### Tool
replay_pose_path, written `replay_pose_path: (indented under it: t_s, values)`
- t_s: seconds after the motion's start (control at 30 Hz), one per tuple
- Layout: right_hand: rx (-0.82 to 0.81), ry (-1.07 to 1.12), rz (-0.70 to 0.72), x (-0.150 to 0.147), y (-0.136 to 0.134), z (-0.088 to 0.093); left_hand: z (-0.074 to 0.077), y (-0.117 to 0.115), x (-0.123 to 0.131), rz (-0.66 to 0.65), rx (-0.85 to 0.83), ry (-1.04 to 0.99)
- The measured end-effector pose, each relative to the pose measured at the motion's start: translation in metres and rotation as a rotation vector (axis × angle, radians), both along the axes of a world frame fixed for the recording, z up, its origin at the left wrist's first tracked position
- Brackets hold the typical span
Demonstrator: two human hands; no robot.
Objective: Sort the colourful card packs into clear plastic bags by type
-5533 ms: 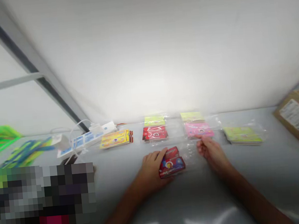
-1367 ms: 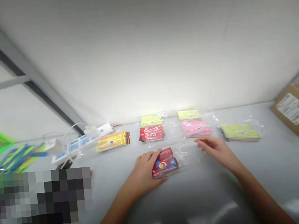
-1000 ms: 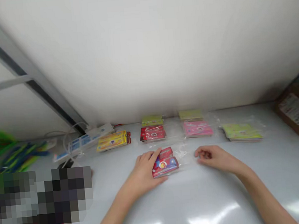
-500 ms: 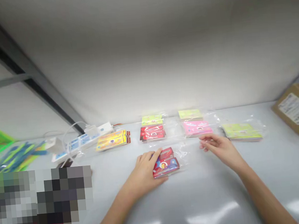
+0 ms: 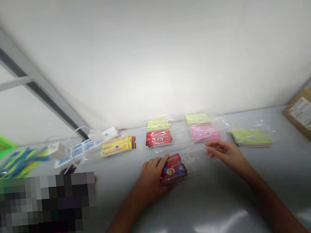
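My left hand (image 5: 152,173) is closed around the left side of a packet of red and blue cards (image 5: 173,169) in a clear plastic bag, thumb across the top. The bag's loose end (image 5: 190,158) spreads to the right. My right hand (image 5: 225,155) hovers just in front of a bagged pink card packet (image 5: 205,133), fingers loosely bent and slightly apart, with nothing visible in them. To its right lies a bagged stack of yellow-green cards (image 5: 252,136).
Behind lie bagged red cards (image 5: 159,138) and yellow-green packets (image 5: 198,119). Yellow cards (image 5: 117,146) sit beside a power strip (image 5: 84,148) with cables. A cardboard box (image 5: 308,116) stands right; green and blue items (image 5: 20,161) lie left. A pixelated area covers the lower left.
My right hand has shifted very slightly left. The left hand and its packet are almost still. The wall looks brighter and my arms darker.
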State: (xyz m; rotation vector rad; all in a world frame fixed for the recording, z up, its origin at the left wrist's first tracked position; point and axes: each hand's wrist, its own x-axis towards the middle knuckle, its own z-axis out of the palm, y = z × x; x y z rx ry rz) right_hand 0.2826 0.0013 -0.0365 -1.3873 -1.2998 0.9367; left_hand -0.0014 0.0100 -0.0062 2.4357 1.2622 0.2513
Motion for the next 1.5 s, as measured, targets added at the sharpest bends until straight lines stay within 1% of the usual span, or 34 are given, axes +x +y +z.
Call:
replay_pose_path:
  t_s: [0.27, 0.67, 0.97, 1.03, 1.17, 1.23, 1.37, 1.5]
  values:
    - [-0.007, 0.023, 0.007, -0.002, 0.000, 0.001, 0.002, -0.002, 0.001, 0.007, 0.010, -0.001]
    - [-0.010, 0.047, 0.023, -0.005, -0.001, 0.002, 0.002, -0.002, 0.001, 0.010, 0.014, 0.008]
    - [-0.043, 0.092, 0.018, -0.006, -0.002, 0.004, 0.002, -0.002, 0.002, 0.008, 0.020, 0.025]
    - [-0.052, 0.128, 0.051, -0.009, -0.003, 0.005, 0.001, -0.002, 0.002, 0.011, 0.020, 0.029]
    - [-0.087, 0.125, 0.189, -0.019, -0.008, 0.010, 0.001, -0.003, 0.001, 0.003, 0.035, 0.028]
    - [-0.093, 0.102, 0.207, -0.024, -0.009, 0.012, 0.002, -0.003, 0.001, -0.001, 0.037, 0.032]
    - [-0.079, 0.060, 0.162, -0.023, -0.008, 0.009, 0.003, -0.004, 0.002, 0.001, 0.034, 0.044]
    - [-0.044, -0.092, 0.071, -0.015, -0.003, 0.000, 0.002, -0.003, 0.001, 0.005, 0.036, 0.046]
